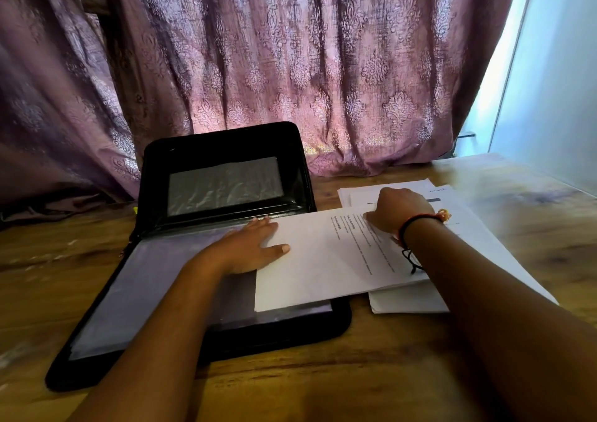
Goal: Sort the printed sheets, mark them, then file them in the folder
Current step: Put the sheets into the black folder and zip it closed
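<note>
A black zip folder (226, 150) lies open on the wooden table, its lid propped up against the curtain and clear plastic sleeves (151, 279) spread on its base. A printed sheet (323, 260) lies half across the folder's right side. My left hand (248, 247) rests flat on the sleeve, fingers straight, thumb on the sheet's left edge. My right hand (397, 210) grips the sheet's far right edge with curled fingers. Under it lies a stack of printed sheets (478, 240) on the table to the right of the folder.
A patterned purple curtain (290, 66) hangs right behind the folder and touches the table's back edge. A pale wall (555, 98) borders the table on the right. Bare wooden table (323, 373) runs along the front. A small yellow object (134, 210) peeks out left of the folder.
</note>
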